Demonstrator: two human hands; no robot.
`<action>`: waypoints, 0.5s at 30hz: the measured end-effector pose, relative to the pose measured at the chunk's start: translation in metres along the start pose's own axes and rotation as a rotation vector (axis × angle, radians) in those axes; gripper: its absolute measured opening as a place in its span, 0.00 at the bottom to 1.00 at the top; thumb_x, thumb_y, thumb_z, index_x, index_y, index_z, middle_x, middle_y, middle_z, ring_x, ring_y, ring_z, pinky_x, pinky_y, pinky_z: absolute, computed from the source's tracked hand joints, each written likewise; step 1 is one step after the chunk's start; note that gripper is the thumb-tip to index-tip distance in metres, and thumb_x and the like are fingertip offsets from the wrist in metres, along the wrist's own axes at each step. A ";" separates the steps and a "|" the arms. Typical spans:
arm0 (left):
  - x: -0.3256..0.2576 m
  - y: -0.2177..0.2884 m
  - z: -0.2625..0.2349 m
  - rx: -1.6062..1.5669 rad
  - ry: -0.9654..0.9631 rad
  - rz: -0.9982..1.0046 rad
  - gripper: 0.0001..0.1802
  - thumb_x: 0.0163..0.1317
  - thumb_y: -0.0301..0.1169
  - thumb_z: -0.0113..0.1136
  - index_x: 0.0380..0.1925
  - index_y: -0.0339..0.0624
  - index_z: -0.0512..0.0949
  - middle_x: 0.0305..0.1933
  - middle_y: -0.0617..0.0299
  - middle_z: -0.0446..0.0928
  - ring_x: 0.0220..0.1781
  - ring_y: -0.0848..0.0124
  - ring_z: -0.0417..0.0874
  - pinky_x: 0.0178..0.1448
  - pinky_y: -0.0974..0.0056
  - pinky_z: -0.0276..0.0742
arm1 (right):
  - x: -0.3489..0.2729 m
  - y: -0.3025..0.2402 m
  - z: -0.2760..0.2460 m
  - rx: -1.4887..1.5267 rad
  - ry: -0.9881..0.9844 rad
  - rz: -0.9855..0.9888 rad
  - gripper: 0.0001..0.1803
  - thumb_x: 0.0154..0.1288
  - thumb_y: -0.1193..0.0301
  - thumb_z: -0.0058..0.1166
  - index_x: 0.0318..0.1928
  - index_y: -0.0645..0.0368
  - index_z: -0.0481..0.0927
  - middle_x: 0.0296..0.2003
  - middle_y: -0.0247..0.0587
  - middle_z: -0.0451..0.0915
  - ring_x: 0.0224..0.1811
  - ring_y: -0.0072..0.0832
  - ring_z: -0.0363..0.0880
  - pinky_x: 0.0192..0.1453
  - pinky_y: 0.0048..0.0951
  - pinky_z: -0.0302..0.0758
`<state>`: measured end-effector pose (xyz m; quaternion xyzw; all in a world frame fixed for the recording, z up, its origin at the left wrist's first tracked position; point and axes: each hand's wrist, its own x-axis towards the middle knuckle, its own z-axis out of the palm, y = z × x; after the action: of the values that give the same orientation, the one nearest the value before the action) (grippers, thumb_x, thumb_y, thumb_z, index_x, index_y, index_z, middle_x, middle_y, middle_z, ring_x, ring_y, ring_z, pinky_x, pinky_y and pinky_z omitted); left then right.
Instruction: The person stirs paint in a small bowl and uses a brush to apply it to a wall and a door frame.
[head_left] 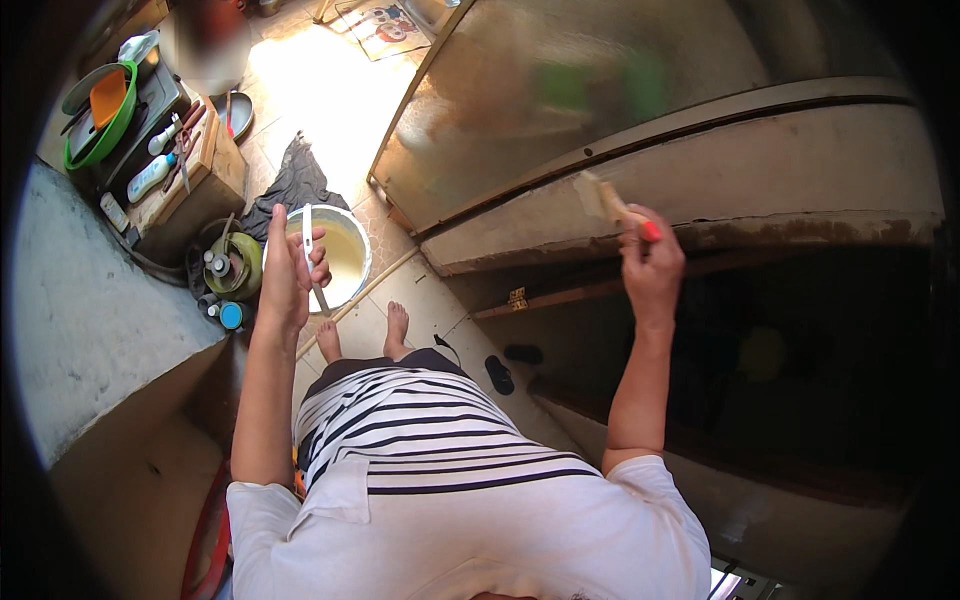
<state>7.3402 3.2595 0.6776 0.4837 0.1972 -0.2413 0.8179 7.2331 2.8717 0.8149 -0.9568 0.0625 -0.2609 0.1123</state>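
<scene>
My right hand (pixel 652 265) is closed around a paintbrush (pixel 610 200) with a red handle end. Its pale, blurred bristles are over the lower border of a wooden panel (pixel 760 150); I cannot tell whether they touch it. My left hand (pixel 290 268) is raised, its fingers curled around a slim white-handled knife (pixel 308 235) whose narrow grey blade points down. Behind that hand stands a white bucket (pixel 366 245) with cream-coloured liquid in it. Part of the bucket is hidden by my hand.
A dark cloth (pixel 297 178) lies beside the bucket. To the left are a green gas cylinder (pixel 240 265), a wooden cabinet (pixel 215 165) with bottles and tools, and a green basin (pixel 125 120). Dark sandals (pixel 498 375) rest on the tiled floor near my bare feet. A pale wall (pixel 90 320) borders the left.
</scene>
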 end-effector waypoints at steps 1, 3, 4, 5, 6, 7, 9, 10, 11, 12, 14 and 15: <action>0.000 0.000 0.001 0.005 0.008 -0.005 0.42 0.66 0.69 0.39 0.40 0.33 0.72 0.19 0.69 0.65 0.15 0.79 0.62 0.25 0.74 0.61 | -0.003 0.003 0.017 -0.025 -0.042 -0.057 0.12 0.72 0.66 0.55 0.46 0.61 0.80 0.36 0.44 0.82 0.35 0.34 0.83 0.38 0.32 0.78; 0.000 -0.001 0.001 0.018 -0.009 -0.011 0.41 0.65 0.69 0.40 0.41 0.34 0.71 0.19 0.70 0.65 0.15 0.78 0.63 0.26 0.73 0.60 | -0.011 0.015 0.047 0.030 -0.110 -0.065 0.10 0.70 0.66 0.55 0.45 0.60 0.80 0.39 0.50 0.81 0.38 0.52 0.80 0.40 0.43 0.77; 0.000 0.000 0.001 0.025 -0.019 -0.013 0.41 0.65 0.70 0.41 0.42 0.35 0.71 0.19 0.70 0.64 0.16 0.78 0.63 0.26 0.72 0.60 | -0.013 0.022 0.051 0.012 -0.129 -0.065 0.11 0.70 0.66 0.55 0.45 0.60 0.80 0.39 0.50 0.81 0.39 0.52 0.80 0.40 0.43 0.77; 0.000 0.000 0.001 0.027 -0.017 -0.011 0.41 0.65 0.70 0.41 0.42 0.35 0.71 0.19 0.70 0.64 0.16 0.78 0.63 0.26 0.72 0.60 | -0.012 0.022 0.053 -0.003 -0.150 -0.069 0.11 0.70 0.66 0.55 0.45 0.60 0.79 0.39 0.50 0.81 0.39 0.52 0.80 0.40 0.44 0.77; 0.000 -0.001 0.001 0.029 -0.018 -0.009 0.41 0.65 0.70 0.41 0.42 0.35 0.71 0.19 0.70 0.64 0.16 0.78 0.63 0.26 0.72 0.60 | -0.010 0.023 0.049 -0.019 -0.128 -0.069 0.11 0.70 0.65 0.55 0.45 0.60 0.79 0.39 0.50 0.81 0.39 0.52 0.80 0.40 0.43 0.77; 0.000 -0.001 0.002 0.031 -0.020 -0.009 0.41 0.65 0.70 0.41 0.42 0.35 0.71 0.20 0.70 0.64 0.16 0.78 0.63 0.26 0.72 0.60 | -0.006 0.023 0.037 -0.036 -0.105 -0.069 0.11 0.70 0.65 0.55 0.45 0.60 0.79 0.39 0.50 0.81 0.39 0.51 0.80 0.40 0.43 0.77; 0.001 -0.002 0.003 0.031 -0.019 -0.010 0.41 0.65 0.69 0.42 0.42 0.35 0.71 0.19 0.70 0.64 0.16 0.78 0.63 0.26 0.72 0.60 | 0.006 0.013 0.006 -0.059 -0.044 -0.036 0.12 0.71 0.65 0.55 0.46 0.60 0.79 0.39 0.49 0.81 0.38 0.50 0.81 0.40 0.41 0.78; 0.000 -0.004 0.003 0.028 -0.016 -0.009 0.41 0.65 0.69 0.42 0.42 0.35 0.71 0.19 0.70 0.64 0.16 0.78 0.63 0.26 0.72 0.60 | 0.014 0.004 -0.014 -0.065 -0.005 -0.006 0.12 0.71 0.65 0.55 0.46 0.60 0.80 0.39 0.49 0.81 0.38 0.48 0.81 0.40 0.40 0.78; 0.001 -0.005 0.003 0.032 -0.018 -0.013 0.41 0.65 0.69 0.42 0.41 0.35 0.71 0.19 0.70 0.64 0.16 0.78 0.63 0.26 0.72 0.60 | 0.020 -0.007 -0.037 -0.051 0.061 0.033 0.12 0.71 0.65 0.56 0.47 0.60 0.80 0.39 0.47 0.82 0.37 0.44 0.82 0.40 0.37 0.78; 0.001 -0.007 0.004 0.037 -0.021 -0.017 0.41 0.65 0.69 0.42 0.41 0.35 0.71 0.19 0.71 0.64 0.16 0.78 0.63 0.26 0.72 0.60 | 0.025 -0.006 -0.055 -0.049 0.139 0.027 0.11 0.70 0.67 0.56 0.47 0.62 0.81 0.39 0.44 0.83 0.35 0.35 0.84 0.37 0.32 0.79; 0.003 -0.009 0.004 0.044 -0.018 -0.022 0.40 0.65 0.69 0.42 0.41 0.36 0.71 0.19 0.71 0.64 0.16 0.78 0.63 0.26 0.72 0.60 | 0.034 -0.025 -0.082 0.009 0.285 -0.016 0.09 0.71 0.73 0.55 0.46 0.66 0.80 0.38 0.41 0.82 0.28 0.22 0.82 0.29 0.22 0.80; 0.004 -0.011 0.004 0.044 -0.020 -0.027 0.40 0.65 0.69 0.42 0.41 0.36 0.72 0.19 0.71 0.64 0.16 0.78 0.63 0.26 0.72 0.60 | 0.036 -0.026 -0.091 -0.019 0.321 -0.081 0.09 0.71 0.73 0.54 0.46 0.67 0.79 0.38 0.41 0.82 0.27 0.22 0.81 0.28 0.22 0.80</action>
<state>7.3371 3.2510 0.6700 0.4964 0.1902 -0.2613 0.8057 7.2190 2.8734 0.9157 -0.9056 0.0436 -0.4139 0.0813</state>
